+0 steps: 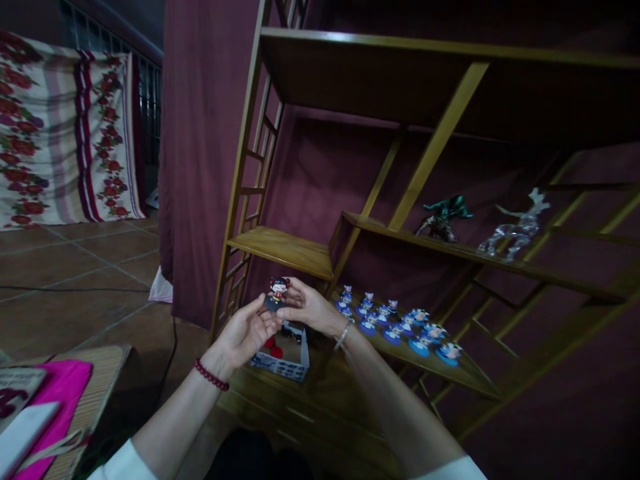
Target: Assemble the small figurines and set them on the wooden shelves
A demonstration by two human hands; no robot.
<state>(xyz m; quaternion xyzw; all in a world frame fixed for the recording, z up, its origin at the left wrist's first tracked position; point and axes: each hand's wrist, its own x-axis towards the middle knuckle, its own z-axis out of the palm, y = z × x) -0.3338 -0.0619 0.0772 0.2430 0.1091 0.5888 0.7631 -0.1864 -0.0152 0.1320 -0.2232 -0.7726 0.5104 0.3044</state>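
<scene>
The left hand (247,330) and right hand (310,308) share one narrow grip, holding a small figurine (278,293) between them. It is in the air, roughly upright, over the near side of an open patterned box (296,372) with red things (275,349) inside. Handling it well, I'd judge, means pinching the base rather than the head (the buns look like the weak spots) and keeping the left palm beneath as a catch. The figurine has black hair, red side buns, a red band at the neck, dark clothing and a dark base; finer detail is too small to tell. Rightward, blue-based figurines (395,323) stand grouped on a wooden shelf (473,378).
</scene>
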